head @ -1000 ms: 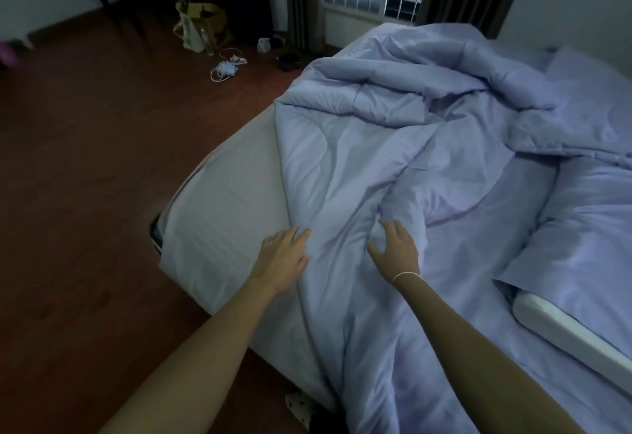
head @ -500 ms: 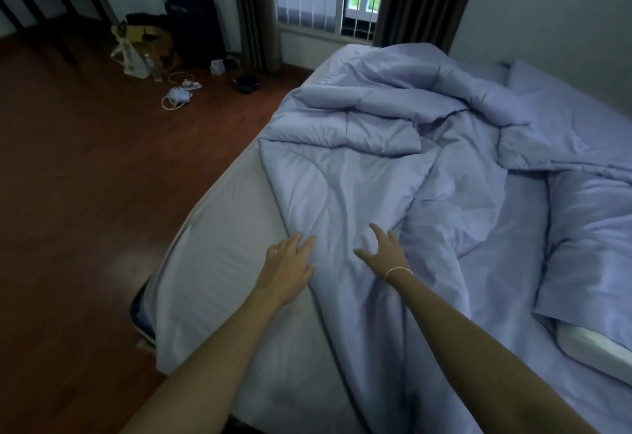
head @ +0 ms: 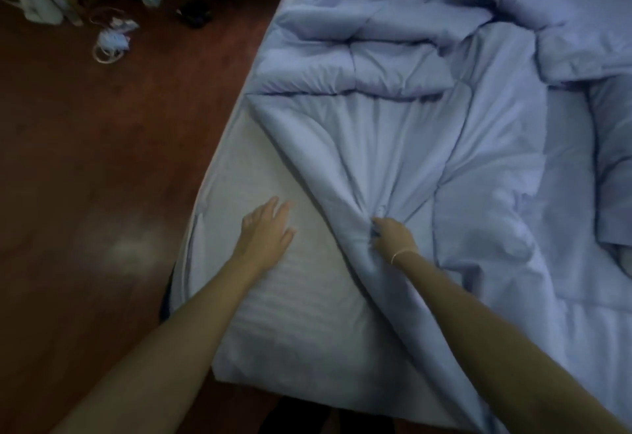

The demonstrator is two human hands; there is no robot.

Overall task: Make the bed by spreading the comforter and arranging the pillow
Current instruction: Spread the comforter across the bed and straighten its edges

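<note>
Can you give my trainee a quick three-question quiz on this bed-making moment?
1. True or false: the left hand grips the comforter.
2. What does the right hand hold? A pillow; B a bunched fold of comforter; C nothing.
3. Which side of the mattress is left uncovered, the floor side or the far side?

Key: 1 false, it lies open over the bare mattress; 2 B; 3 the floor side.

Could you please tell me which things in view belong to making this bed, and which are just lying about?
Part of the job:
comforter, gripped by the right hand
left hand, open over the bare mattress

Lying about:
white bag
tangled cable
</note>
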